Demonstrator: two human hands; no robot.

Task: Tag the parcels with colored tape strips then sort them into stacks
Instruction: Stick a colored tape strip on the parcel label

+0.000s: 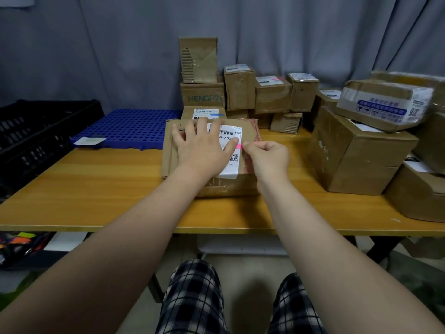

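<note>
A flat cardboard parcel (173, 162) with a white shipping label (230, 135) lies in front of me on the wooden table (96, 189). My left hand (202, 148) lies flat on the parcel's top, its thumb pressing the left end of a short pink tape strip (238, 146) onto the label's right edge. My right hand (267, 156) pinches the strip's right end between thumb and forefinger.
Behind stand several taped parcels (272, 97), one with a pink strip and a low one (204, 113) with a blue strip. Larger boxes (356, 153) pile up at the right. A blue perforated pallet (130, 127) and a black crate (36, 131) sit at the left.
</note>
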